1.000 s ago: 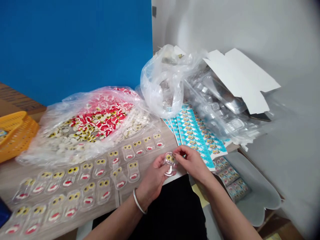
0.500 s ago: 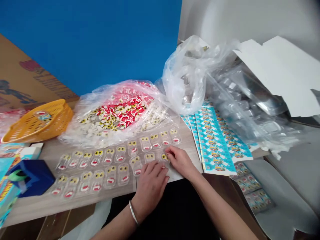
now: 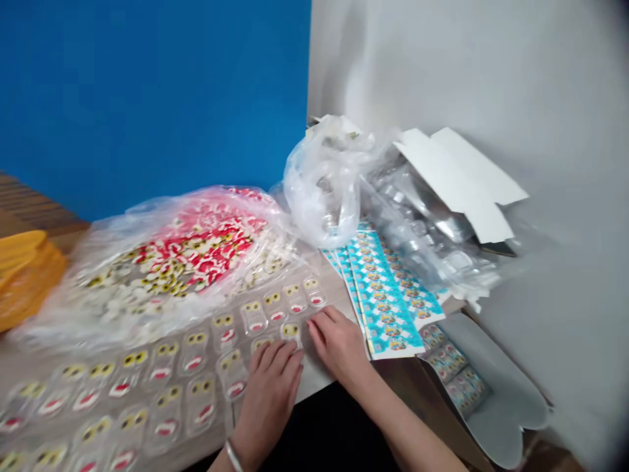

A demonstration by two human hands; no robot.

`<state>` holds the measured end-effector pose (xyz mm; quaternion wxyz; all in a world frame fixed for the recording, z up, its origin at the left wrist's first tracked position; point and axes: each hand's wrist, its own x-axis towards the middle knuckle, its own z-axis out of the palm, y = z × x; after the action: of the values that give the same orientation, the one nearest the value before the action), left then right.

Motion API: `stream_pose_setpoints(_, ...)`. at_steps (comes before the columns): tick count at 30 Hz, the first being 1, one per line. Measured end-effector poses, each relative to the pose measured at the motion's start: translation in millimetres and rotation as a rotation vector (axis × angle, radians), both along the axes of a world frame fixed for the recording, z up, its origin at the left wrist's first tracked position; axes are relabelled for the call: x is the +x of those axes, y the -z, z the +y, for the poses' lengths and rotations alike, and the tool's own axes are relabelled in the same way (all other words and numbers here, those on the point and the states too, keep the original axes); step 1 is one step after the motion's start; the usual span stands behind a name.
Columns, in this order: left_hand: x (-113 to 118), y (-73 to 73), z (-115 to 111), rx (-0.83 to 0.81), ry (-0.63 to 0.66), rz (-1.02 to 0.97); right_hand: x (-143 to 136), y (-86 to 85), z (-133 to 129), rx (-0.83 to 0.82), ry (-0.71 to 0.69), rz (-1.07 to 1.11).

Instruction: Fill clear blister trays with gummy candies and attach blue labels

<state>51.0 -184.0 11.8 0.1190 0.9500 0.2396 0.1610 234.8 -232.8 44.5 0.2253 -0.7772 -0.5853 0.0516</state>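
My left hand (image 3: pixel 272 380) rests palm down over the near row of clear plastic blister shells, with its fingers curled together. Whatever may be under the palm is hidden. Beside it on the right, my right hand (image 3: pixel 339 344) has thumb and fingertips slightly apart, and nothing shows between them. A blister shell (image 3: pixel 291 333) with two yellow eye pieces lies between the hands, its lower part covered by my left fingers. Two rows of shells run leftward across the table. Most, such as this shell (image 3: pixel 232 373), contain yellow eyes and a red-and-white mouth piece.
Behind the rows lies a clear bag (image 3: pixel 196 255) spilling red, white and yellow pieces. An orange basket (image 3: pixel 29 278) stands at the left. Blue printed card sheets (image 3: pixel 383 295), a bag of clear shells (image 3: pixel 417 223) and white cardboard (image 3: pixel 462 177) are at the right.
The view has swung right, so the table's contents sit farther left. My right hand has drawn back from the shell at its fingertips, where two eye pieces now show. My left hand stays over the shells.
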Motion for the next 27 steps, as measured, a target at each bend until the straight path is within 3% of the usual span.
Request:
stream_pose_setpoints(4,8,-4.9,8,0.091,0.015,-0.148,62,1.6,-17,0.012,0.215,-0.015)
stream_pose_setpoints(7,20,-7.1,14,0.137,0.051,-0.254,115,8.0,-14,0.032,0.354,-0.070)
stream_pose_setpoints(12,42,1.0,23,0.165,0.121,-0.261,180,13.3,33,0.012,0.366,-0.165)
stream_pose_setpoints(15,50,5.6,27,0.168,0.157,-0.286,203,14.7,63,-0.011,0.344,-0.167)
stream_pose_setpoints(18,57,3.2,29,0.102,0.158,-0.339,216,16.0,75,-0.045,0.351,-0.161)
stream_pose_setpoints(22,71,-14.1,23,-0.194,0.036,-0.399,210,11.8,62,-0.047,0.384,-0.138)
stream_pose_setpoints(25,84,-34.1,17,-0.624,-0.150,-0.436,178,4.9,43,0.011,0.331,-0.094)
stream_pose_setpoints(27,92,-46.9,17,-0.971,-0.288,-0.542,142,1.3,35,0.188,0.234,-0.034)
